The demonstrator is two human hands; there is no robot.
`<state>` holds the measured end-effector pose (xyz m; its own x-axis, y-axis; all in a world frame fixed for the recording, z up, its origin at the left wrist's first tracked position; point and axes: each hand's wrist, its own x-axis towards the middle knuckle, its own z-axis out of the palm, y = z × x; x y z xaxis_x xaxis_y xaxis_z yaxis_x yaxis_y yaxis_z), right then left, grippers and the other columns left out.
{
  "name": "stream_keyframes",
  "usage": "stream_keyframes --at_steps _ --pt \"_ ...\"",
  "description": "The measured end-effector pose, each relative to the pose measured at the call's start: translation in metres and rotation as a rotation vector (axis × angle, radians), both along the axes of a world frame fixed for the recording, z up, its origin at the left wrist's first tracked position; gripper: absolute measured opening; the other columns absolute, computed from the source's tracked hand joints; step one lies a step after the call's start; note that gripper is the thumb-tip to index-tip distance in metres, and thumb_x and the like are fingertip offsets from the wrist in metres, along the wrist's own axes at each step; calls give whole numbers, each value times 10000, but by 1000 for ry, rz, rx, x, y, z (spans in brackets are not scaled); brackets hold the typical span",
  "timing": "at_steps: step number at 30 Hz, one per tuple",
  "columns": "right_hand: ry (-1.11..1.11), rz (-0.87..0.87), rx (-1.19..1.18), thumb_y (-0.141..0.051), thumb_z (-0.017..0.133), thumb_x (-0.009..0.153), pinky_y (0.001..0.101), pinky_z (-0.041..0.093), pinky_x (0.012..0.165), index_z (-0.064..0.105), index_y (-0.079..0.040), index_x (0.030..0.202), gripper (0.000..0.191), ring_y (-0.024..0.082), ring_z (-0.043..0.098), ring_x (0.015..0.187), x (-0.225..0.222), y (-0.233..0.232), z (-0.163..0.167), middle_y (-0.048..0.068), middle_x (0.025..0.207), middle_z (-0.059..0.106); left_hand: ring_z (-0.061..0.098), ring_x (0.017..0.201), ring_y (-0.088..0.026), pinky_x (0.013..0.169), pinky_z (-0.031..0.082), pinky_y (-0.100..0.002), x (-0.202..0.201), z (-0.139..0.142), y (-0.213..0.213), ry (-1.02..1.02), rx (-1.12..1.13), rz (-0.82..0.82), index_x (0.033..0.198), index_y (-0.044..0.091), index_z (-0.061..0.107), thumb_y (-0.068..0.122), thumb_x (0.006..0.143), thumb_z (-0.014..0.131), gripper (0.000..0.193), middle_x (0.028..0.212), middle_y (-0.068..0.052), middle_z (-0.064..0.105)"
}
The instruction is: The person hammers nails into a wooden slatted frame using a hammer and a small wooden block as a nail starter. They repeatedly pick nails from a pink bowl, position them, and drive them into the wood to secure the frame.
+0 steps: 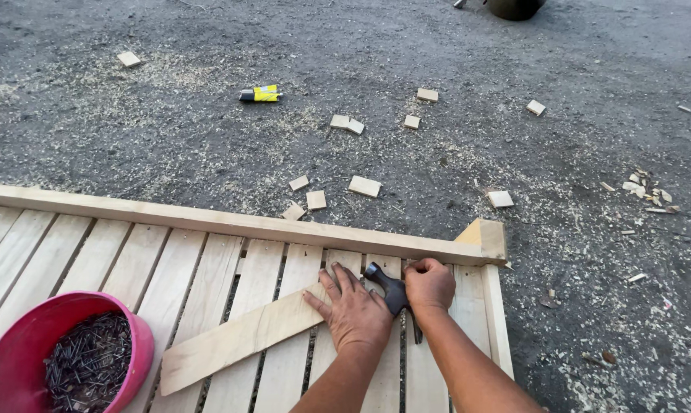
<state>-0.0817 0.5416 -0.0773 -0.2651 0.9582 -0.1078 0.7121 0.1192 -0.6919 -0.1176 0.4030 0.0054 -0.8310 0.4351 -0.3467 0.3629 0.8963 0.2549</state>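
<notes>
- The pale slatted wooden panel lies flat on the dark sawdust-strewn ground; its slats sit side by side under a long top rail, so the frame looks largely assembled. Its left and near ends are cut off by the picture's edge.
- A loose pale diagonal board lies slantwise across the panel's slats, from near the panel's lower middle up toward its right corner. I judge it not yet fastened — no nail heads can be made out in it.
- The round red plastic tub of dark nails sits on the panel's left part, partly out of view.
- The left hand presses flat, fingers spread, on the upper end of the diagonal board.
- The right hand, just under the panel's top rail, is curled shut; whether it pinches a nail is hidden.
- The dark-headed hammer lies on the panel between the two hands — its handle mostly covered by the right wrist.
- Small pale offcut blocks and a yellow-and-black object, too small to identify, lie beyond the panel.
</notes>
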Motion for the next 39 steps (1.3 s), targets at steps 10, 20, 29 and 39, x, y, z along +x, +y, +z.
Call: stream_keyframes --at_steps 10,20,29,39 --pt "63 -217 -282 -319 847 780 413 570 786 812 -74 907 278 260 769 845 -16 -13 46 113 893 802 -35 1544 -406 1160 -86 -707 1 2 0 -27 -27 -8 1556 -60 207 354 961 392 748 1684 -153 74" --pt "83 -107 -130 -214 796 768 376 559 774 829 -128 862 132 243 749 818 -5 6 -5 98 874 796 -34 1542 -398 1167 -79 -694 1 3 0 -2 -17 0 1557 -55 213 356 952 397 754 1680 -144 83" --pt "190 49 -1 -228 822 776 345 556 701 798 -107 792 124 199 730 682 17 5 -31 62 740 773 -18 1543 -395 1164 -71 -695 2 -2 1 19 -16 6 1548 -47 248 365 947 408 746 1680 -135 96" --pt "312 86 -5 -133 805 793 304 540 645 770 -78 799 66 144 680 629 36 -12 -20 38 697 742 -3 1553 -384 1174 -58 -699 2 0 2 9 -49 9 1553 -24 257 360 957 394 722 1686 -114 114"
